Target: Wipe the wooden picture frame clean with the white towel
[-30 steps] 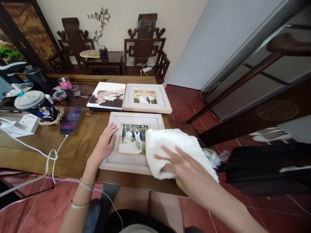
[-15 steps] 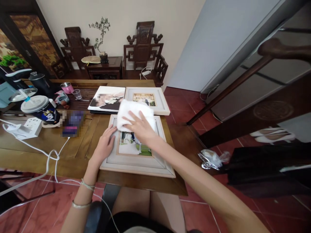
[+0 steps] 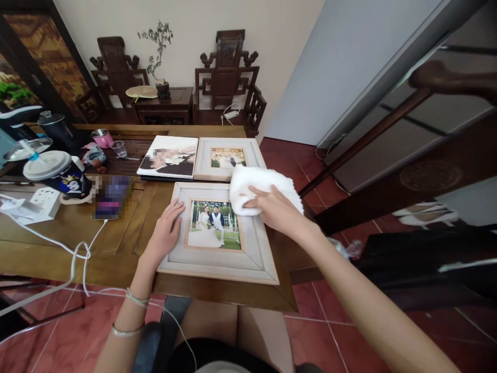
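1. Head view: my right hand presses a white cloth flat, fingers spread over it, on the upper right corner of the near picture frame.
2. My left hand lies open, palm down, on the frame's left border, holding it against the table.
3. Half a second ago the cloth sat on the frame's top edge near the middle; a second ago it covered the lower right side. Now it is at the top right, so I judge the wipe is travelling around the border, with the glass over the photo uncovered.
4. The frame lies flat at the table's near edge, just below a second frame and a photo album.
5. The dark cup to the left carries a printed figure. I can read no writing anywhere.
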Demonstrator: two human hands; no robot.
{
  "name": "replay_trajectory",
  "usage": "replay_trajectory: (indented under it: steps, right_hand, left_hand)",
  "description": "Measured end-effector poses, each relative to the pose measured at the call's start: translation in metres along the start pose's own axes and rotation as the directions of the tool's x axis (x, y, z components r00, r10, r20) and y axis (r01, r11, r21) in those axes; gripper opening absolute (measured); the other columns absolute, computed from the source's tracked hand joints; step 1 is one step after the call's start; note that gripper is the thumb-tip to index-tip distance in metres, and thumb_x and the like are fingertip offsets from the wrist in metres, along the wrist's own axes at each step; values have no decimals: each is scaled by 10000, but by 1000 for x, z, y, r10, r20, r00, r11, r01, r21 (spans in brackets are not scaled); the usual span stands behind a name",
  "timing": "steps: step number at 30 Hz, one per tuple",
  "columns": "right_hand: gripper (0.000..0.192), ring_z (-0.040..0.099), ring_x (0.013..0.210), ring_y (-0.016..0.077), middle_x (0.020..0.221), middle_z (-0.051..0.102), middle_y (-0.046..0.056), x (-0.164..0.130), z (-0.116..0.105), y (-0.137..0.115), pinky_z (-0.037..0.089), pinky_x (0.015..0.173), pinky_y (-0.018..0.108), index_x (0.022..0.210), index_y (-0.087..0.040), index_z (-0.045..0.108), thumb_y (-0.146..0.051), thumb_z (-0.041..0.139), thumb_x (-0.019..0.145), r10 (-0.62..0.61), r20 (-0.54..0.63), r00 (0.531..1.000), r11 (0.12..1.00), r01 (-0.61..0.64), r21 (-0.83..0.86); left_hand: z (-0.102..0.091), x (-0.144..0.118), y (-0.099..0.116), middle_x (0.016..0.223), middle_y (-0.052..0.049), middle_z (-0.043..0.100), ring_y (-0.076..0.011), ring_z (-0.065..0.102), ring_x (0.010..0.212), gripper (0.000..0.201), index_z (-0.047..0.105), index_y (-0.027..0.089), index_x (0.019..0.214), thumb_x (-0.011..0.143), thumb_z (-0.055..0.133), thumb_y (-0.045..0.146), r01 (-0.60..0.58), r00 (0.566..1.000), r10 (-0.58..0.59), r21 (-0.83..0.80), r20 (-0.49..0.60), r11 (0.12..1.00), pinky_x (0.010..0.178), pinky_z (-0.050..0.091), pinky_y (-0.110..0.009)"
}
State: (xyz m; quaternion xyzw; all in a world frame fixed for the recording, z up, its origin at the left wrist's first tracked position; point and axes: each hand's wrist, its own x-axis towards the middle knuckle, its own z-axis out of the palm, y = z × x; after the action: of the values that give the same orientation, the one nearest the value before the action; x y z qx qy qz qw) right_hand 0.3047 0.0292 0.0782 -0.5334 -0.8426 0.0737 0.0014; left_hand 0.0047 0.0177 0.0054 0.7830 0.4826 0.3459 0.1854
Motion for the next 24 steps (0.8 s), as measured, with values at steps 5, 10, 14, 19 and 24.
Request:
replay_trajectory:
  steps: [5, 10, 14, 19, 24]
  right_hand:
    - [669, 310, 1400, 296, 1362, 560, 126, -50, -10, -26, 280, 1076, 609, 1025, -167, 721, 113, 352, 542, -118, 103, 988, 993, 114, 43]
    - [672, 333, 1390, 288, 1391, 537, 113, -91, -15, -55, 273, 1098, 593, 1034, -193, 713, 92, 376, 529, -230, 238, 944, 968, 198, 153]
    - [724, 291, 1410, 274, 1432, 496, 88, -80, -10, -50, 268, 1118, 565, 1115, -203, 683, 106, 347, 553, -166, 218, 962, 978, 132, 162]
    - [743, 196, 1437, 273, 1452, 468, 111, -31, 8, -22, 220, 1138, 564, 1240, -147, 611, 114, 321, 607, -51, 14, 999, 997, 50, 65]
    - [746, 194, 1435, 330, 1474, 428, 149, -21, 15, -21, 238, 1089, 644, 1270, -118, 589, 123, 332, 612, -64, 17, 998, 998, 64, -13]
  left_hand:
    - [1, 0, 1, 1353, -129, 578, -237, 402, 1378, 362, 598, 154, 1241, 940, 406, 215, 3, 1000, -3, 1, -4, 1000, 1143, 333, -501]
    - [0, 0, 2, 1362, -150, 565, -238, 395, 1381, 376, 592, 112, 1248, 942, 402, 218, 14, 1000, -14, 17, 5, 1000, 1155, 318, -478]
    - [-1, 1, 2, 1367, -153, 560, -238, 388, 1385, 381, 587, 109, 1253, 943, 397, 218, 5, 1000, -5, 20, 21, 1000, 1155, 319, -475]
    - [-2, 0, 2, 1368, -131, 564, -242, 387, 1386, 369, 591, 148, 1251, 941, 404, 214, -6, 1000, 6, 20, 26, 1000, 1148, 322, -502]
    - [-1, -1, 0, 1357, -126, 575, -242, 400, 1379, 369, 585, 158, 1258, 939, 406, 203, -11, 1000, 11, 10, 5, 1000, 1139, 332, -513]
